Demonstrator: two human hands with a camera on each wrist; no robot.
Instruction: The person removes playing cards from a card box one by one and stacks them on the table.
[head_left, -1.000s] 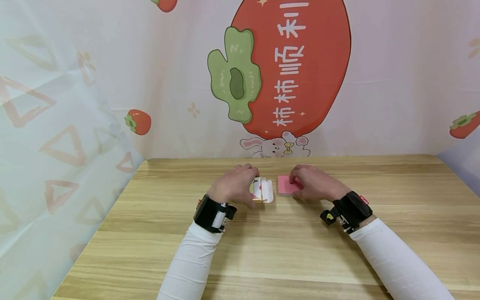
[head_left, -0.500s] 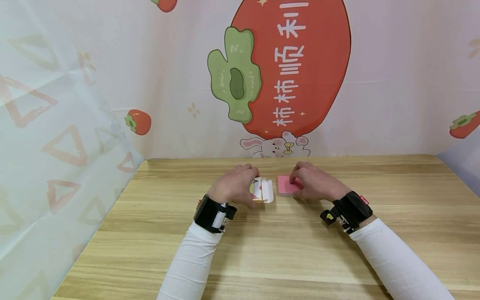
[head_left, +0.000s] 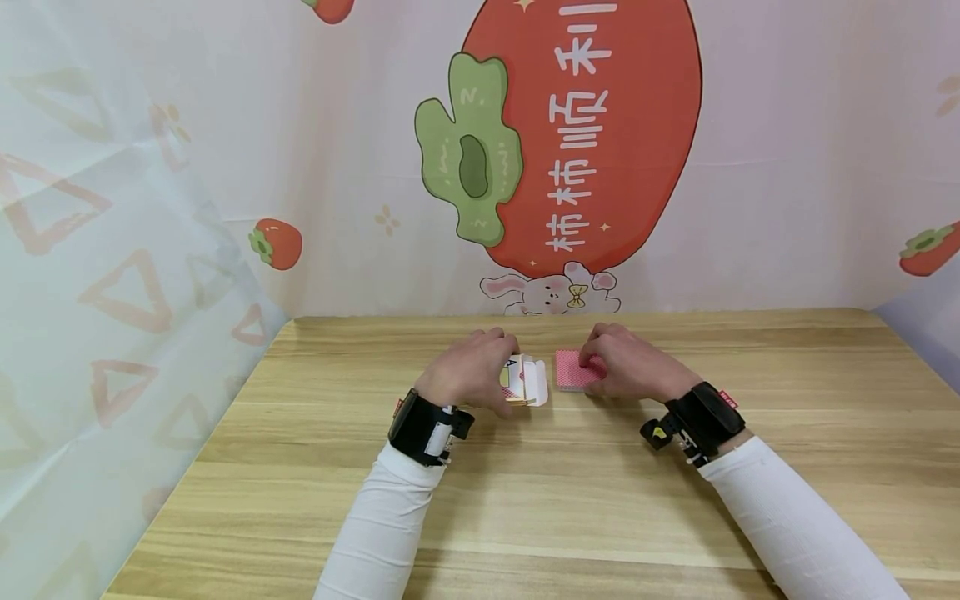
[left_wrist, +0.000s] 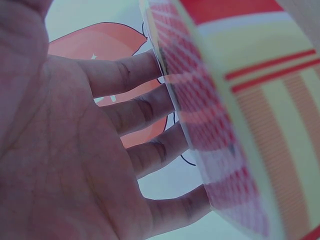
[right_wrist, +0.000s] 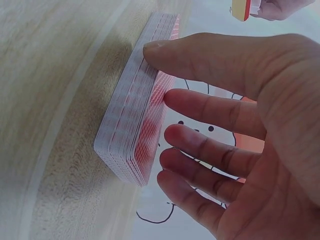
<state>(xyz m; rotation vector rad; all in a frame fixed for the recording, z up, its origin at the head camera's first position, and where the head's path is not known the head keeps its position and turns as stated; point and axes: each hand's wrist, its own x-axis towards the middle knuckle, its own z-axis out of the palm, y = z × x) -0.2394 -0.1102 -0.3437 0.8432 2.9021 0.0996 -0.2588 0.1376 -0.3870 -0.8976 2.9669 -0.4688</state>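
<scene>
No shift seen over the last 1 s, so handling not advanced; box (head_left: 519,382) held by left hand (head_left: 468,372); deck (head_left: 567,372), on table (head_left: 555,500), touched by right hand (head_left: 632,367); pinch there cannot be told

A light wood-grain table (head_left: 570,500) bears a face-down stack of red-backed playing cards (head_left: 568,369).

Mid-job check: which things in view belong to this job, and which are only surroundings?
Likely part of the job:
red-backed playing card deck, touched by the right hand
card box with open flap, held by the left hand

Apparently just surroundings:
wooden table
persimmon-print backdrop
wrist cameras
</scene>
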